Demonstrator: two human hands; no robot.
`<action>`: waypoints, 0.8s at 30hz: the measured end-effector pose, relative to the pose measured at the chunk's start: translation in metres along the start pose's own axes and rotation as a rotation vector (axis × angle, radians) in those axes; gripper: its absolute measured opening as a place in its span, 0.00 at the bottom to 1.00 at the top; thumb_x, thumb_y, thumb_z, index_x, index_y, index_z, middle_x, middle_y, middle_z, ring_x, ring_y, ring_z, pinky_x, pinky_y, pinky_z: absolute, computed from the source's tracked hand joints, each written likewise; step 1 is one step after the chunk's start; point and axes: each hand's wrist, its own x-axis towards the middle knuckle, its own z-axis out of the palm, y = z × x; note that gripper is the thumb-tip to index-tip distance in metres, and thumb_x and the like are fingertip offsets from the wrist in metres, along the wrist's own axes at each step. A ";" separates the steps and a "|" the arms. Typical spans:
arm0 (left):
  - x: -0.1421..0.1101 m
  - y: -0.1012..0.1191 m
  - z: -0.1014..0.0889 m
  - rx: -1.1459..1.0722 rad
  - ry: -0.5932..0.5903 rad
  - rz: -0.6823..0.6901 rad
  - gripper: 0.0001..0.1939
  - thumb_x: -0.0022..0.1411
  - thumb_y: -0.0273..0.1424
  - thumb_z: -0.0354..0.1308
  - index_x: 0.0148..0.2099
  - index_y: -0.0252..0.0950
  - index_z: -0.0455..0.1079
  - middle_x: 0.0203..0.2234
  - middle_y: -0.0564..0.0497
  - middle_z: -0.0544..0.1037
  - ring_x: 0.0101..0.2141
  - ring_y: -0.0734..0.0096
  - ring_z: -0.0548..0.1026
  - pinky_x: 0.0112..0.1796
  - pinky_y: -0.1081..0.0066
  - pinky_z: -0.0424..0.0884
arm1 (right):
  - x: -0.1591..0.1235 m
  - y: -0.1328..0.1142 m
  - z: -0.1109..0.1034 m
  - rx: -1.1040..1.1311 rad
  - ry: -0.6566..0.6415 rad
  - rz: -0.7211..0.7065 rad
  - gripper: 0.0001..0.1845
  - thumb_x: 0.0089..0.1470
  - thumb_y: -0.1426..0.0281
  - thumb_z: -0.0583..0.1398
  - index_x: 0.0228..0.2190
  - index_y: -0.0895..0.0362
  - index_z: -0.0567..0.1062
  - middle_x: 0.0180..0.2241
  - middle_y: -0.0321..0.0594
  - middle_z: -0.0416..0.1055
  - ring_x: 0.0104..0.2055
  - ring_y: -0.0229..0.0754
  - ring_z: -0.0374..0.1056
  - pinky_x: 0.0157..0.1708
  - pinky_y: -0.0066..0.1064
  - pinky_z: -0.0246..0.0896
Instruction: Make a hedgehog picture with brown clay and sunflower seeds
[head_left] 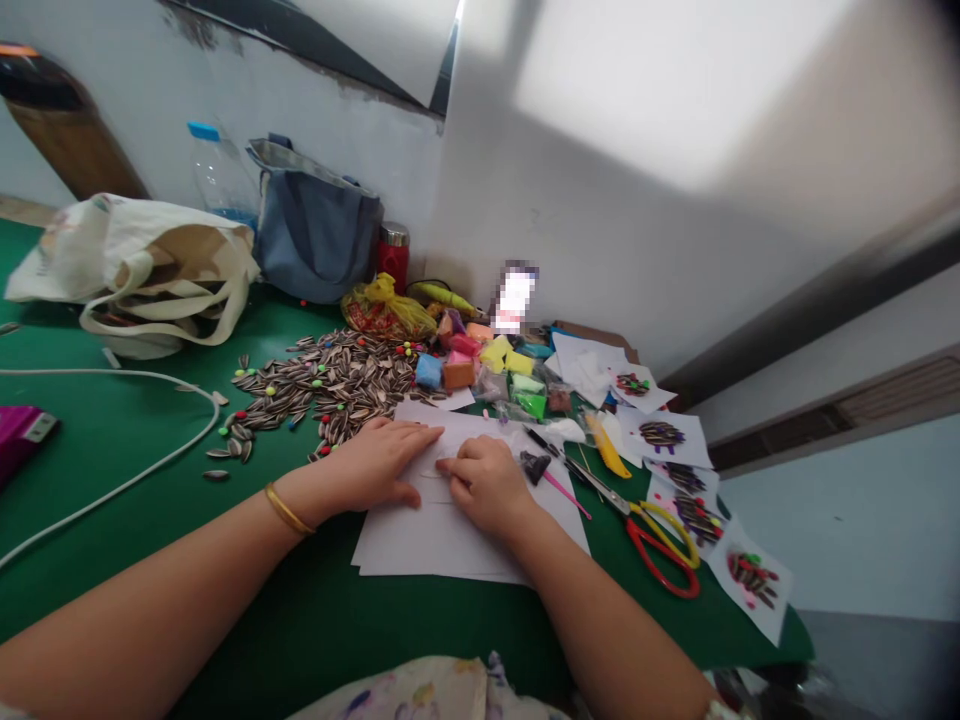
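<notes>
On the far left of the green table [45, 340], a white cloth bag [60, 250] slumps beside a blue bag [319, 240], and a white cable [90, 372] curves nearer. Right of the cable, striped seeds [360, 375] lie in a loose heap dotted with small coloured balls [271, 391]. Next, the left hand [367, 465] lies across the left part of the white paper [409, 545], fingers extended and released. Just right of it, the right hand [487, 485] rests on the same paper, fingers curled; whether they pinch anything, I cannot tell. Beyond it sit coloured blocks [458, 375]. Farther right lie scissors [626, 507], then paper squares [694, 430] bearing seeds.
</notes>
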 end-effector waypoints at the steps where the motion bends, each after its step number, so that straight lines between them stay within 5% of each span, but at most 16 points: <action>1: 0.000 -0.001 0.000 0.003 0.003 0.006 0.44 0.55 0.47 0.63 0.69 0.44 0.52 0.63 0.44 0.65 0.62 0.53 0.62 0.58 0.58 0.53 | 0.000 0.001 -0.001 0.010 0.020 -0.001 0.15 0.54 0.74 0.60 0.42 0.49 0.81 0.32 0.39 0.72 0.38 0.44 0.64 0.41 0.37 0.53; 6: 0.000 0.000 -0.002 0.010 -0.001 0.013 0.44 0.55 0.47 0.63 0.69 0.44 0.52 0.63 0.44 0.65 0.62 0.53 0.62 0.58 0.58 0.53 | 0.000 0.029 -0.019 0.050 0.247 0.066 0.15 0.57 0.73 0.56 0.42 0.55 0.80 0.35 0.42 0.73 0.40 0.45 0.66 0.43 0.37 0.57; 10: 0.000 0.003 -0.007 0.006 -0.021 0.008 0.42 0.56 0.47 0.62 0.69 0.42 0.53 0.64 0.44 0.64 0.62 0.53 0.61 0.58 0.58 0.52 | -0.010 0.080 -0.046 -0.135 0.423 0.384 0.15 0.59 0.66 0.56 0.41 0.55 0.81 0.42 0.47 0.73 0.47 0.51 0.65 0.47 0.41 0.57; 15: -0.001 0.006 -0.010 0.014 0.001 0.012 0.38 0.59 0.49 0.58 0.68 0.42 0.55 0.63 0.45 0.66 0.61 0.54 0.63 0.58 0.58 0.51 | -0.019 0.123 -0.060 -0.287 0.269 0.737 0.21 0.62 0.53 0.53 0.47 0.47 0.79 0.54 0.45 0.68 0.56 0.55 0.60 0.49 0.45 0.54; 19: -0.001 0.008 -0.008 0.032 0.033 0.024 0.37 0.61 0.51 0.55 0.68 0.42 0.55 0.62 0.43 0.67 0.60 0.53 0.64 0.57 0.58 0.53 | -0.014 0.128 -0.057 -0.289 0.124 0.785 0.21 0.63 0.51 0.52 0.46 0.44 0.79 0.54 0.41 0.70 0.57 0.55 0.60 0.50 0.47 0.51; 24: -0.001 0.010 -0.003 0.050 0.067 0.042 0.39 0.59 0.51 0.58 0.68 0.42 0.55 0.61 0.42 0.67 0.60 0.52 0.65 0.58 0.56 0.52 | -0.010 0.127 -0.055 -0.258 0.149 0.776 0.21 0.65 0.57 0.50 0.44 0.47 0.81 0.55 0.40 0.70 0.57 0.52 0.61 0.56 0.48 0.48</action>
